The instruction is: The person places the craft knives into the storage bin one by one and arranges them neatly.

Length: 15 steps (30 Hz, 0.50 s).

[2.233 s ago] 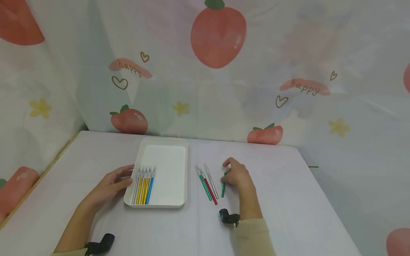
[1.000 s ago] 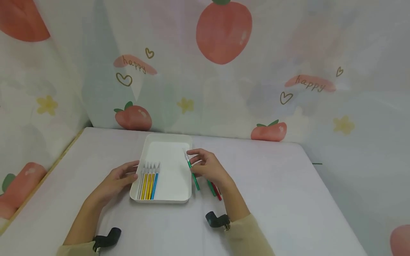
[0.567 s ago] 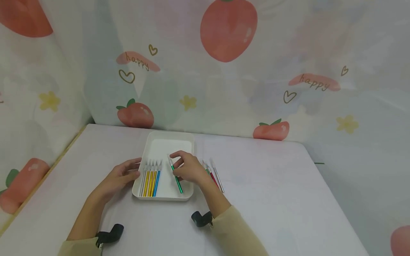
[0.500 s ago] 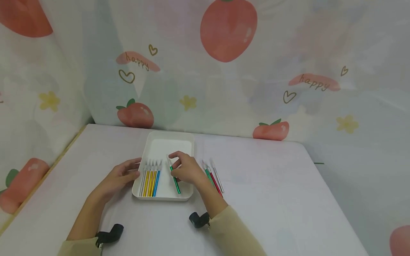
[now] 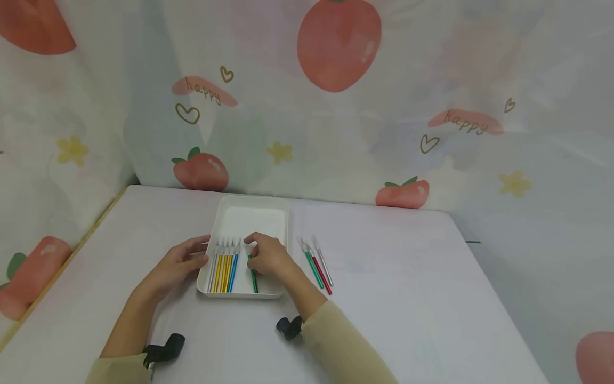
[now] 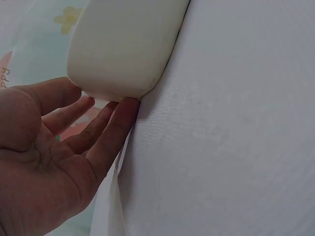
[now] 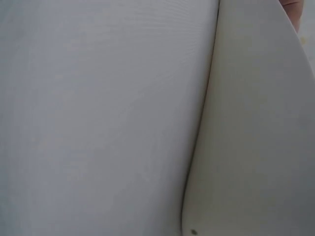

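In the head view my right hand (image 5: 269,257) is over the white tray (image 5: 254,216) and pinches a slim green craft knife (image 5: 254,281) near its clear-capped end. The knife's lower end slants down close over the tray floor. To its left lies a row of craft knives, silver, yellow and blue (image 5: 233,273), side by side with caps pointing away. My left hand (image 5: 175,269) touches the tray's left wall with its fingertips and thumb. In the left wrist view those fingertips (image 6: 129,105) rest against the outer tray wall (image 6: 118,49).
On the white table right of the tray lie three more craft knives: green (image 5: 314,269), red (image 5: 322,276) and silver (image 5: 323,262). A patterned cloth backdrop (image 5: 336,154) stands behind the table. The right wrist view shows the tray's outer wall (image 7: 256,128) and the tablecloth (image 7: 98,118).
My right hand has taken up the green craft knife from the table, carried it left over the tray and lowered it near the blue one. My left hand stays at the tray wall.
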Motion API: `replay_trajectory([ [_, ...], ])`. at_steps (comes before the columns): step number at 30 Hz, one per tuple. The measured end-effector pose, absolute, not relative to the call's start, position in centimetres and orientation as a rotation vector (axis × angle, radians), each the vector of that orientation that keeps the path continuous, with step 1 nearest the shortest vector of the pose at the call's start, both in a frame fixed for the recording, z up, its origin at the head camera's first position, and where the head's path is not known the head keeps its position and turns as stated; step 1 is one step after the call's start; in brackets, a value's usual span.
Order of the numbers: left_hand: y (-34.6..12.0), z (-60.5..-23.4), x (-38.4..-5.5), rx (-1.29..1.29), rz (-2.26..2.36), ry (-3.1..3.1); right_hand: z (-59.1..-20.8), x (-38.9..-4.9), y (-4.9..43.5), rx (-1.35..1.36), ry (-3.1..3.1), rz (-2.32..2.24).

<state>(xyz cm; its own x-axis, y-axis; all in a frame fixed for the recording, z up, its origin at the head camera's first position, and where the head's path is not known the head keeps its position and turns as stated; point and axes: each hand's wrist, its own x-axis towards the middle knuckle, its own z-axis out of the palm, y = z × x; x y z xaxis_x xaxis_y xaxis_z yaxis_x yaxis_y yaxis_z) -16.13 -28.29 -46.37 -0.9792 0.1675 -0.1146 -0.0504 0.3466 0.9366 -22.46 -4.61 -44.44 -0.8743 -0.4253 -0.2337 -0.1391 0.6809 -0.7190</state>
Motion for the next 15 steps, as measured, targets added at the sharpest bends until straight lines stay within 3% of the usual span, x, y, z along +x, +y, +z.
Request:
replay_trajectory([
  [15,-28.5,-46.8,-16.1,0.098,1.698,2.426,-44.4,-22.7,-3.4,-0.385,2.175,-1.408],
])
